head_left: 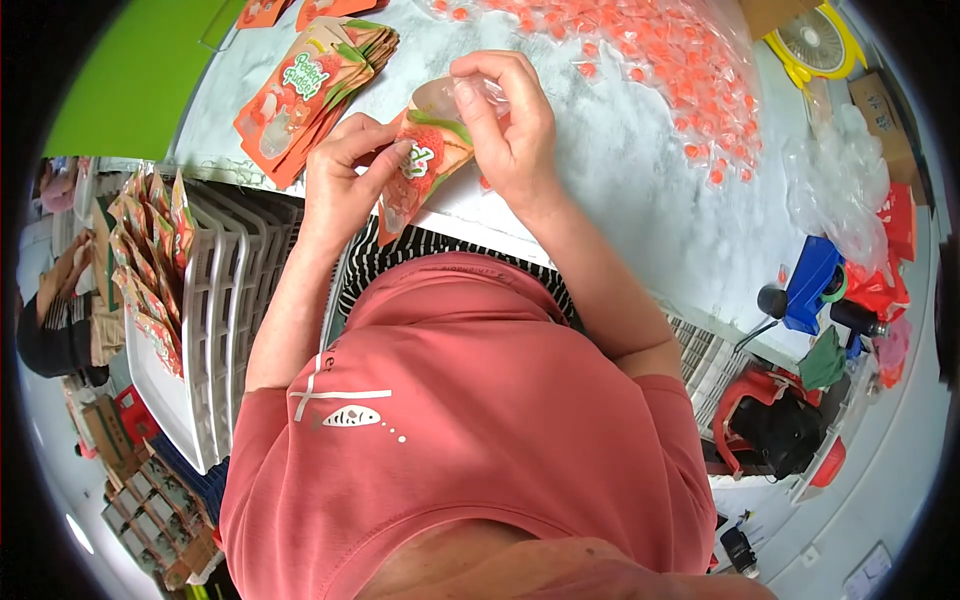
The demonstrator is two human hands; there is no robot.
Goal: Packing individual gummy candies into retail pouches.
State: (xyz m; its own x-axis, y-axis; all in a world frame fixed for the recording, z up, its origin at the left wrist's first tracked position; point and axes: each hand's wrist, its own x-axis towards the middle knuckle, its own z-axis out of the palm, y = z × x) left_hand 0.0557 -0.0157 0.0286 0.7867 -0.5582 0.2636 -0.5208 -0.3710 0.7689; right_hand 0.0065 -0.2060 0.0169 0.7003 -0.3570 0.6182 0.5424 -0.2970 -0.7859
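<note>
My left hand point(345, 175) grips the side of an orange printed stand-up pouch point(425, 165) with a clear window, held over the near edge of the white table point(620, 180). My right hand point(510, 120) pinches the pouch's open top, fingers curled over its rim. A stack of the same flat pouches point(310, 90) lies on the table to the left of my hands. Farther back spreads a large heap of small orange sweets in clear wrappers point(650, 60).
A white slatted crate point(200, 340) at my left holds several upright filled pouches point(150, 260). A yellow fan point(815, 45), clear plastic bags point(840, 190), a blue tool point(810, 285) and a black bag with red straps point(775, 425) sit at the right. Another person point(55, 320) is at the far left.
</note>
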